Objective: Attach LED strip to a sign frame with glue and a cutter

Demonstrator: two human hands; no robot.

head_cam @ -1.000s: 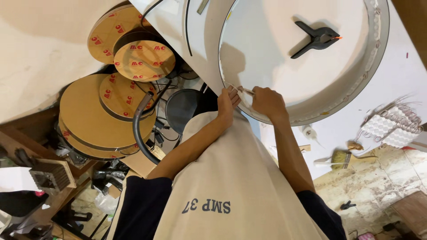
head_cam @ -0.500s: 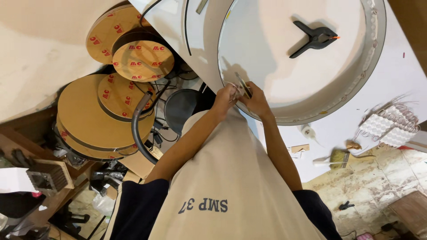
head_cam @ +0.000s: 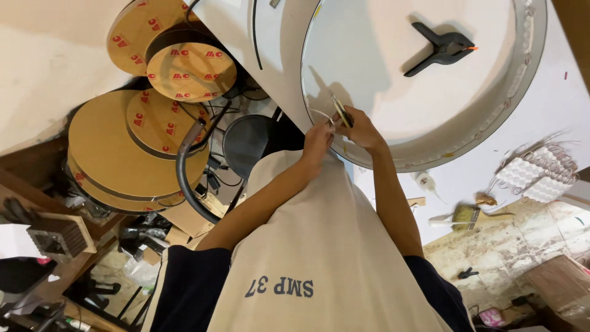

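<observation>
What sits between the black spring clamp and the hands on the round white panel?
Nothing: in the head view the panel face is bare between the black spring clamp and the right hand and left hand at its rim.

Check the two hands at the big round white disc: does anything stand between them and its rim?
Nothing visible does. The left hand and the right hand, which grips a thin tool, both meet the rim of the disc on its near side. The black clamp lies apart, farther across the disc.
</observation>
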